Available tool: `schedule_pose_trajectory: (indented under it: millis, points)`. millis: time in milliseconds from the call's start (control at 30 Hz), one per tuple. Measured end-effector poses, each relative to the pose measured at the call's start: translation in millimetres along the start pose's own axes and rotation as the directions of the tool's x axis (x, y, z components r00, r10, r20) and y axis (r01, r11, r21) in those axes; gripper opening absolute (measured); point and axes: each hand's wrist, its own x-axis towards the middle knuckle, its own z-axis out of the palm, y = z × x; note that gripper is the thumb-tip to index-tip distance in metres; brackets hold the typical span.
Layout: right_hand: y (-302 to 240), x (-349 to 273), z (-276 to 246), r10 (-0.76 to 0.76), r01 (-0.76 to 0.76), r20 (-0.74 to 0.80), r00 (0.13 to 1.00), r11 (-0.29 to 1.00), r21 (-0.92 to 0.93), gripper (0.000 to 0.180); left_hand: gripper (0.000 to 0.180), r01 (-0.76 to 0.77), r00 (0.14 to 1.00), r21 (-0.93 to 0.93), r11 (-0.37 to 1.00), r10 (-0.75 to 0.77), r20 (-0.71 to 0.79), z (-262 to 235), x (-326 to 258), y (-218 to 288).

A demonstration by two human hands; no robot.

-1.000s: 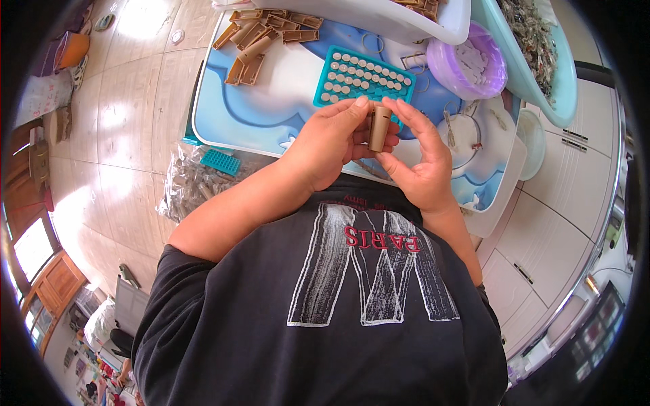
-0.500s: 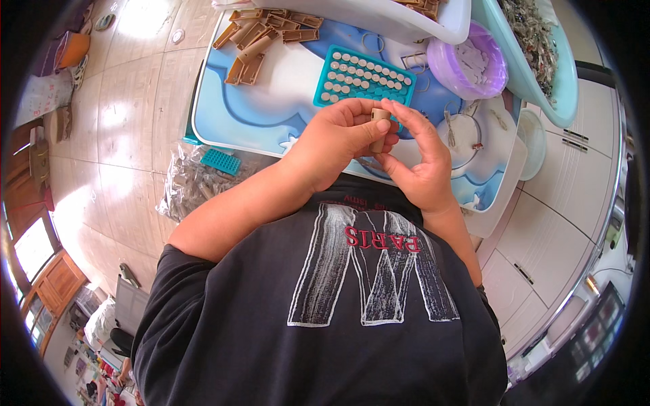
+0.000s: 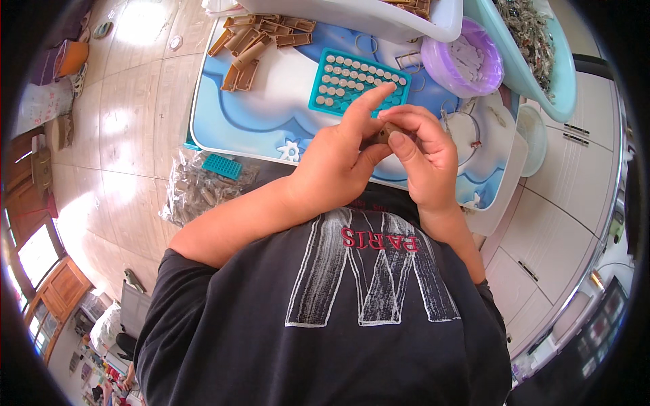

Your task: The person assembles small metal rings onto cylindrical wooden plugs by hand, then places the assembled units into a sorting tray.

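Note:
Between my hands is a small tan-brown plastic piece (image 3: 384,134), mostly covered by fingers. My left hand (image 3: 333,159) grips it from the left, thumb bent against it and index finger stretched out past it. On the other side my right hand (image 3: 428,157) pinches the piece between thumb and curled fingers. Just beyond the hands lies a teal tray (image 3: 314,95) holding rows of round, pale caps, some of its places at the near right without caps. Brown hollow plastic casings (image 3: 244,76) are heaped at the far left of the blue-and-white table (image 3: 271,111).
A purple tub (image 3: 497,74) with white pieces stands right of the tray. Beyond it is a light-blue basin (image 3: 567,88) of metallic parts; a white bin (image 3: 379,21) stands at the far edge. Left of the table sits a clear bag (image 3: 193,193) with a small teal tray (image 3: 222,166) on it.
The piece has tilted from upright and sunk lower between the fingers. My left index finger has straightened out, and my right thumb has come up onto the piece.

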Motion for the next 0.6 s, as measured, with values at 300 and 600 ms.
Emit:
schedule_pose_trajectory:
  millis: [300, 600]
  points:
    - [8, 3, 11, -0.023, 0.033, -0.193, 0.981, 0.998, 0.049, 0.032, 0.033, 0.178, 0.976, -0.64, 0.748, -0.215, 0.02, 0, 13, -10]
    - [-6, -1, 8, -0.222, 0.201, 0.047, 0.974, 0.744, -0.637, 0.029, 0.03, 0.141, 0.976, -0.764, 0.63, -0.218, 0.0, 1, 13, -12]
